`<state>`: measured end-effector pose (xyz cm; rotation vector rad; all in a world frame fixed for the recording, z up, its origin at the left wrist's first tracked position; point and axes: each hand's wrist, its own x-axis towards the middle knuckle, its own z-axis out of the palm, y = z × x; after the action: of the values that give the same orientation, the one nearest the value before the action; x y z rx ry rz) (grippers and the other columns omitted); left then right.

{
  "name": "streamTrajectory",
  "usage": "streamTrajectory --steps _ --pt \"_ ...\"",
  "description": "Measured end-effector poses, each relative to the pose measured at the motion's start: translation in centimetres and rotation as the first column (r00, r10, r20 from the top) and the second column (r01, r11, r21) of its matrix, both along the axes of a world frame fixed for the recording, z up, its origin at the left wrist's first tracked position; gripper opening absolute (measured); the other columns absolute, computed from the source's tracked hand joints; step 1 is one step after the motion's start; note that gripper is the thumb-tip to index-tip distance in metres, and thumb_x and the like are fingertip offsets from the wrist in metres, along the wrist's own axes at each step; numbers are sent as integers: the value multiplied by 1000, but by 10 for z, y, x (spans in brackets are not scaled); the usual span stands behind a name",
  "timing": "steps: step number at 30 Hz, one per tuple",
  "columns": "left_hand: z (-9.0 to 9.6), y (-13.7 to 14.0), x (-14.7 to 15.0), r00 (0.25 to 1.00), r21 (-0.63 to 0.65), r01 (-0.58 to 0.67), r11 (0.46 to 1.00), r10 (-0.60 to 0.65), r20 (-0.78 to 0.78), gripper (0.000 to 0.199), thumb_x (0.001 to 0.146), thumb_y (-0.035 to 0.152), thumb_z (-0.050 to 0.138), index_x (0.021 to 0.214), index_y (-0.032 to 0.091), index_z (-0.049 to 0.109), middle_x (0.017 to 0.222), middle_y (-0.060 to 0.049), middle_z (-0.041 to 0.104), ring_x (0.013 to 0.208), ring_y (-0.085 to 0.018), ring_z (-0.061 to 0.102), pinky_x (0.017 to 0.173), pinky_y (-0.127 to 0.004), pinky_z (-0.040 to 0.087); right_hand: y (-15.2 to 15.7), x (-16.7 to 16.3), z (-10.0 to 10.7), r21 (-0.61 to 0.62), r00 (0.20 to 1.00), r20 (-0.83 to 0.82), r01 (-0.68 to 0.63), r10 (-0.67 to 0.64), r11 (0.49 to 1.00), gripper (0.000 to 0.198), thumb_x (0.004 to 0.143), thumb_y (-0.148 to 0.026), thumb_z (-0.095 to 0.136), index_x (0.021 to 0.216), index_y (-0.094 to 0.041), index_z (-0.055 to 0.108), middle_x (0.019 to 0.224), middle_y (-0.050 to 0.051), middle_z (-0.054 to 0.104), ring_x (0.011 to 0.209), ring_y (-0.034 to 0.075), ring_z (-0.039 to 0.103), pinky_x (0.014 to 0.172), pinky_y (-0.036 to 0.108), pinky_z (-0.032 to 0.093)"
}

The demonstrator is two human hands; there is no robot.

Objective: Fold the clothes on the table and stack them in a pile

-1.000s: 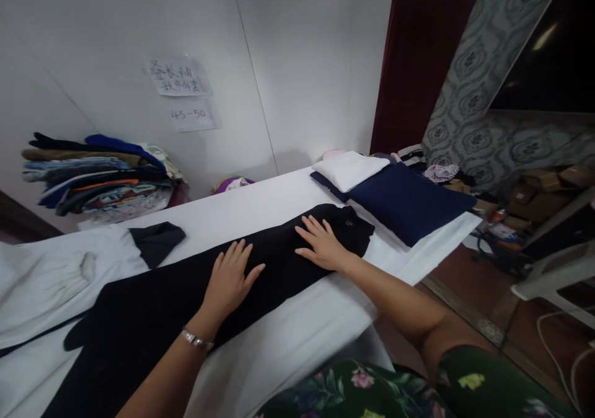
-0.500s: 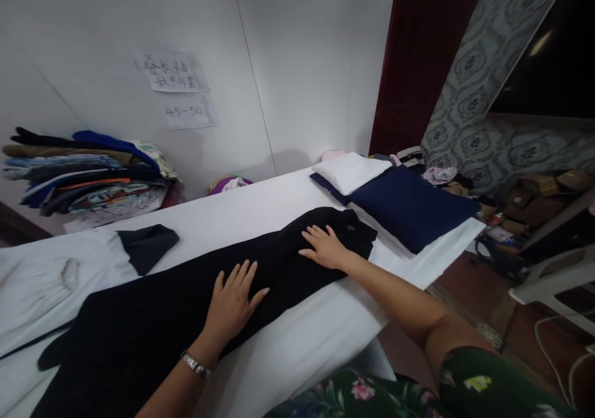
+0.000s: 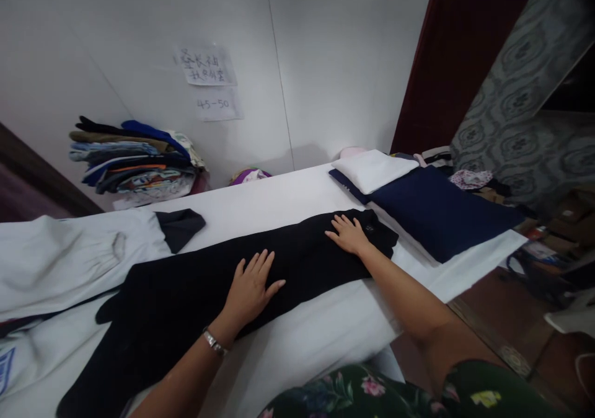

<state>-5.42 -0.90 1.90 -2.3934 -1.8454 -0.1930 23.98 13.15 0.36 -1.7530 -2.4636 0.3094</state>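
A long black garment (image 3: 199,281) lies spread across the white-covered table (image 3: 279,190), running from the lower left up to the right. My left hand (image 3: 251,288) rests flat on its middle with fingers stretched out; a metal bracelet circles that wrist. Near the garment's right end my right hand (image 3: 348,235) lies flat, fingers spread, beside a small light mark on the cloth. Neither hand grips any fabric.
Folded navy cloth (image 3: 446,210) with a white folded piece (image 3: 375,168) on it lies at the right. White garments (image 3: 69,250) cover the left side. A clothes stack (image 3: 139,164) stands by the wall, below paper signs (image 3: 209,64).
The view has turned left, so everything sits further right in the picture. The black cloth under my right hand looks flatter. Both hands stay flat on the garment.
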Motion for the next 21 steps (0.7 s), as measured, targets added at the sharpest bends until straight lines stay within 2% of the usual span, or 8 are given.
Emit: streamTrajectory --steps 3,6,9,13,16,19,21 --pt "15 7 -18 997 -49 -64 997 66 44 67 92 58 34 139 12 46 144 -14 47 135 -27 42 110 -45 34 -1 -1 1 18 1000 7 6 -6 1000 69 94 -62 20 145 -19 38 157 6 26 145 26 16 115 52 12" --pt "22 11 -42 967 -39 -256 966 256 2 63 92 55 35 138 13 48 147 -13 43 139 -29 34 111 -51 29 -1 -1 -3 41 1000 16 13 -14 999 67 95 -61 19 144 -20 40 156 6 27 145 26 16 115 52 12" --pt "17 10 -56 925 -132 -378 916 378 -25 63 93 51 34 143 15 40 152 -12 35 142 -30 27 111 -56 26 0 0 -5 41 1000 26 16 -17 999 67 95 -60 19 145 -20 39 156 6 27 145 25 16 115 52 11" --pt "8 6 -55 915 -153 -400 903 402 -25 65 93 52 31 146 15 36 155 -11 29 143 -30 23 111 -56 24 3 -6 10 -19 998 51 30 -29 999 66 95 -60 21 140 -19 46 155 9 29 144 28 18 113 56 10" --pt "6 6 -52 914 -143 -403 904 405 -13 66 92 54 31 145 15 37 154 -12 30 143 -30 24 111 -57 24 5 -26 32 11 1000 13 12 -13 1000 68 94 -63 22 138 -18 48 154 13 31 144 30 18 113 57 8" --pt "6 6 -53 916 -117 -399 910 402 0 65 92 53 31 144 14 38 153 -13 33 142 -31 27 110 -58 25 2 -54 43 56 987 -81 -136 140 989 73 92 -68 23 146 -21 36 157 10 23 146 29 12 114 53 6" --pt "6 5 -53 917 -106 -397 912 399 4 65 92 53 31 144 14 39 153 -13 34 142 -31 27 110 -58 26 -2 -69 39 -27 966 -117 -234 229 972 73 91 -69 23 148 -24 33 158 8 21 146 28 11 115 51 7"
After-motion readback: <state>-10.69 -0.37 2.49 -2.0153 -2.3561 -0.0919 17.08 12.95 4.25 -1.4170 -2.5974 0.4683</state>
